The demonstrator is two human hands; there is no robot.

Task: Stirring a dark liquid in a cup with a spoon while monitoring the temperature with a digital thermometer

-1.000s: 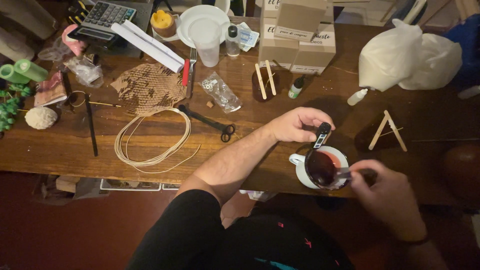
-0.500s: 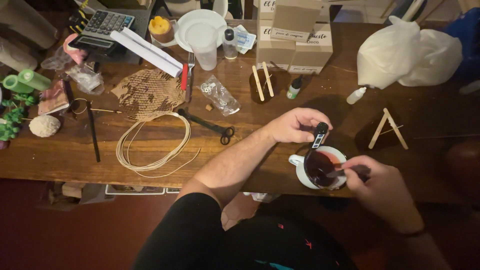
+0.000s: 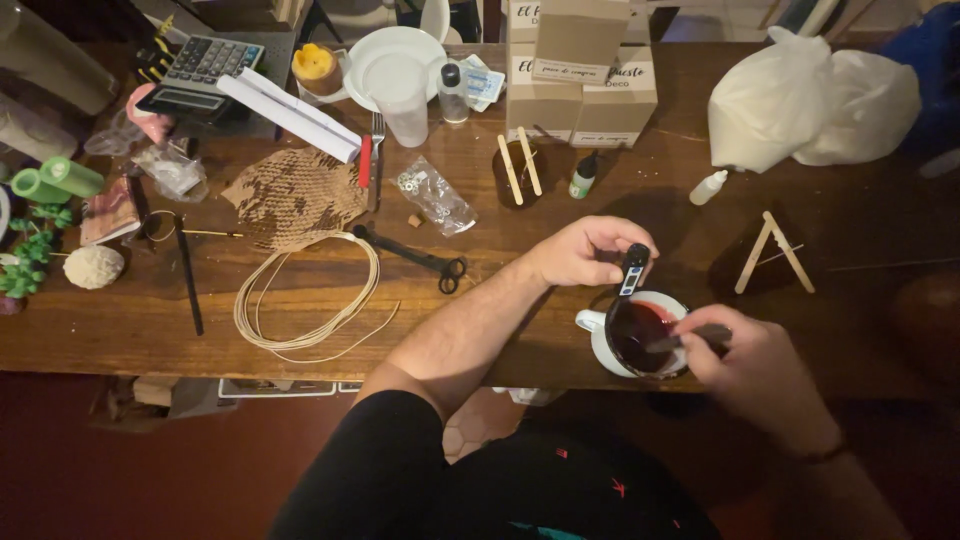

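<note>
— Mug (image 3: 598, 330), white, full of dark red liquid: where does it sit?
— At the near edge of the wooden worktop (image 3: 480, 300), right of the black scissors (image 3: 420, 255) and just in front of the left hand (image 3: 585, 250).
— What does that left hand hold?
— Its fingers are pinched around a slim black thermometer (image 3: 633, 268), which stands tilted with its lower end dipping into the mug's red liquid.
— And the right hand (image 3: 745, 365)?
— It rests just right of the mug, fingers closed on a thin stirrer (image 3: 680, 338) whose tip reaches into the liquid. The stirrer is blurred, so its kind cannot be told.
— What lies around the mug?
— Left of it, past the scissors, a coil of pale cord (image 3: 305, 295) lies flat, with a piece of brown honeycomb paper (image 3: 295, 195) behind that. Behind the mug stands a dark jar with two wooden sticks (image 3: 520, 165) across its mouth, and a small dropper bottle (image 3: 583, 177) beside it. Further back are cardboard boxes (image 3: 575, 70). To the right of the mug, two sticks form a wooden A-shape (image 3: 772, 255), and a white plastic bag (image 3: 800, 100) sits behind it.
</note>
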